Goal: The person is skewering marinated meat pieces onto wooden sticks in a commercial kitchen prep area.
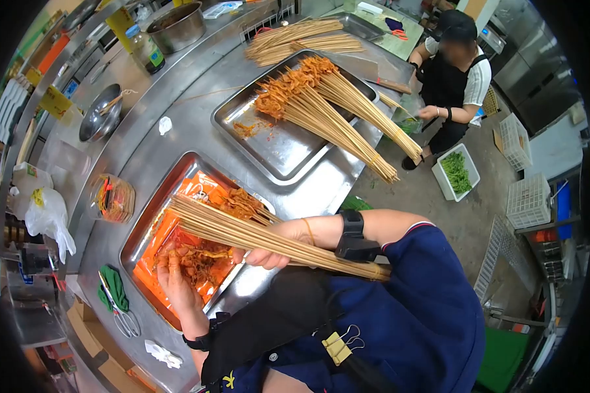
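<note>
My right hand (269, 252) is closed around a thick bundle of bamboo skewers (269, 239), which slants across the near tray toward my right arm. My left hand (177, 281) has its fingers curled on red-orange seasoned meat strips (200, 262). A stretched strip runs between the two hands. Beneath them, the near metal tray (130, 230) holds orange printed packets (206, 187) and loose meat. A few skewers loaded with meat (242, 203) lie at its far right side, partly hidden by the bundle.
A second metal tray (269, 164) holds loaded skewers (314, 118), their sticks jutting past the table edge. Bare skewers (301, 40) lie beyond it. Scissors (126, 321), a green cloth (113, 288) and a plastic tub (113, 198) are on the left. A co-worker (452, 72) stands far right.
</note>
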A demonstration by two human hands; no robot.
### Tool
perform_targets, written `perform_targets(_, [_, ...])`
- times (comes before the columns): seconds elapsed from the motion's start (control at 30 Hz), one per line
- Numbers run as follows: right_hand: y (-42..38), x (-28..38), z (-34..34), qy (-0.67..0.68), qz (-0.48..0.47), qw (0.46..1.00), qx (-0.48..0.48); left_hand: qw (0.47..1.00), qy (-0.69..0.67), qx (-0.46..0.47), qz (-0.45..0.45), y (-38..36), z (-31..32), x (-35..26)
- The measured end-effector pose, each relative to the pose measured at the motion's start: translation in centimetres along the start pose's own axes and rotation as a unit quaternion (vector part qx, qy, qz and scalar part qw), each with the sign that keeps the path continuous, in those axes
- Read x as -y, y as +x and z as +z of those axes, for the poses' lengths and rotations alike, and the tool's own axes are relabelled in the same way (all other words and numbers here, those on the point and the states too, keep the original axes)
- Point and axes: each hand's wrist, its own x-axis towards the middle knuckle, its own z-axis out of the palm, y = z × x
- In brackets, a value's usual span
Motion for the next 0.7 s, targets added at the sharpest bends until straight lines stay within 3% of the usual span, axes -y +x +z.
perform_targets(0.7, [1.4,0.1,0.8,-0.063,0.057,0.996,-0.042,0.998,-0.049,0.024,0.026,-1.9,-2.1,-0.2])
